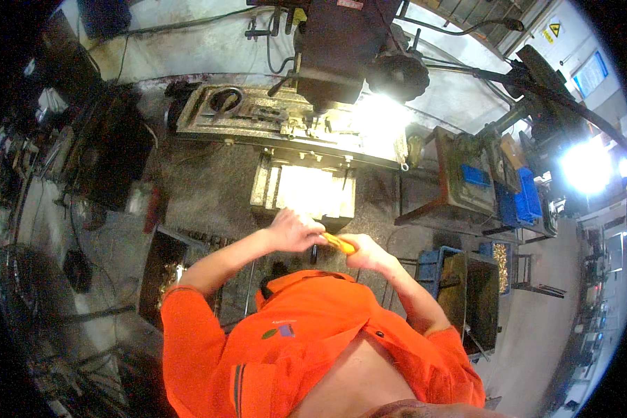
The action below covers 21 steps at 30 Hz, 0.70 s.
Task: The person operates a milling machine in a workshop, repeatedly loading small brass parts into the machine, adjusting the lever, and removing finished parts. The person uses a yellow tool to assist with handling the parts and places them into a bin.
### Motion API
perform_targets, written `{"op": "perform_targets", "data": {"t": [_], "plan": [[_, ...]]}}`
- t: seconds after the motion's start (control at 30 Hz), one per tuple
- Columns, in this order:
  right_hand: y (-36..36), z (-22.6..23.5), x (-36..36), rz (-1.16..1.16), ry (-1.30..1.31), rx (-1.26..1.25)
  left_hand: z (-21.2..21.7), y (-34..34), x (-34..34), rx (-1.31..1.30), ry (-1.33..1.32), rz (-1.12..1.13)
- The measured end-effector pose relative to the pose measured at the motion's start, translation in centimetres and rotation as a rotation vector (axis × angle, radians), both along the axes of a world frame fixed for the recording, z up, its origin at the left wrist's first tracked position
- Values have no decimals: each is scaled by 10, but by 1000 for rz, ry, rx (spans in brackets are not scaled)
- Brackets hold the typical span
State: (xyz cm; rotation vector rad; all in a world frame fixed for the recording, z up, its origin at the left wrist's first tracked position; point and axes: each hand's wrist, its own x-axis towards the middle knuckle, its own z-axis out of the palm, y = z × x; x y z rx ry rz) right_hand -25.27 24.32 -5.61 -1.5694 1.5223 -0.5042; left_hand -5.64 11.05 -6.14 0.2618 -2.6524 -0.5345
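Both hands at chest height before the milling machine (313,111); right hand (364,256) clamped on yellow-handled tool (339,243), left hand (294,231) closed over its far end; machine table untouched, work seemingly in preparation.

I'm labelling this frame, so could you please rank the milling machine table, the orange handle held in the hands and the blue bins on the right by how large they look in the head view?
1. milling machine table, clearly the largest.
2. blue bins, smaller, though they are farther off and bent by the lens, so true size is unsure.
3. orange handle, smallest, mostly hidden between the left hand and right hand.
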Motion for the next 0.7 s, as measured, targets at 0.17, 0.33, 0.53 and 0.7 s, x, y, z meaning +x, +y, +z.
{"op": "perform_targets", "data": {"t": [0.17,0.33,0.53,0.7], "plan": [[17,8,14,70,130,202,-3,7,6,216,4,-55],[6,-10,-42,-227,145,197,-58,-65,31,911,295,665],[-95,1,-39,-510,435,78,-76,-58,45,1016,-57,403],[-151,-13,-5,-484,486,3,-74,-56,53,849,-152,372]]}}
